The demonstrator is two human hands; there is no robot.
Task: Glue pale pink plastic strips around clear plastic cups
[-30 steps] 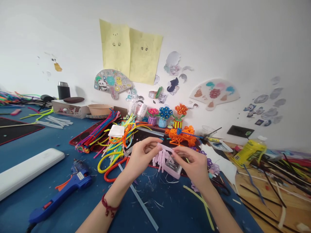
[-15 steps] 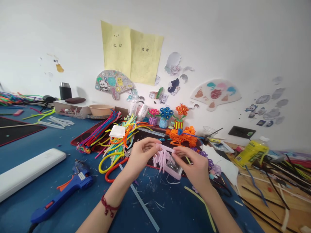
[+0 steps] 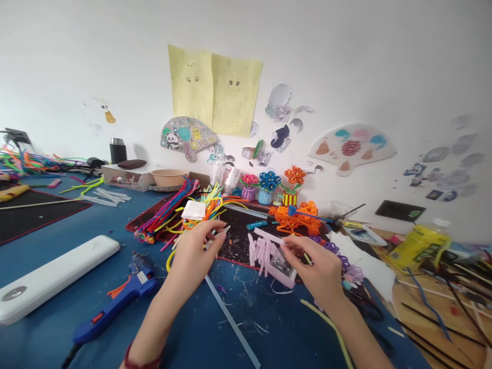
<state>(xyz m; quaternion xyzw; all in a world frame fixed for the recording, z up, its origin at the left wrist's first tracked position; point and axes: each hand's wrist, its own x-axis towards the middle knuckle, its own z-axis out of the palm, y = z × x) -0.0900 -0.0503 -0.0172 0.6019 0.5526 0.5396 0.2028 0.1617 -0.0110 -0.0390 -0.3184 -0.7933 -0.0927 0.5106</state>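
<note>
My left hand [image 3: 200, 247] is closed over what looks like a pair of scissors [image 3: 227, 230]. Only a pale pointed tip and a bit of metal show past the fingers. Between thumb and fingertips of my right hand [image 3: 313, 261] is one end of a lilac pipe cleaner [image 3: 268, 234], its free end pointing left. Just below it are several short cut lilac pieces [image 3: 261, 252]. They lie against a small pink box [image 3: 283, 275] with a clear window and dark metal bits inside, partly behind my right fingers.
A blue glue gun [image 3: 119, 300] and a white case [image 3: 57, 277] lie left on the blue table. Bundled pipe cleaners [image 3: 169, 210] are behind my left hand. Small potted flowers [image 3: 269, 189] stand by the wall. Orange loops [image 3: 300, 218] and a yellow bottle [image 3: 418, 246] are to the right.
My left hand has let go of the lilac pipe cleaner and moved left, closing on the pointed thing. My right hand keeps the pipe cleaner. The view has shifted slightly left.
</note>
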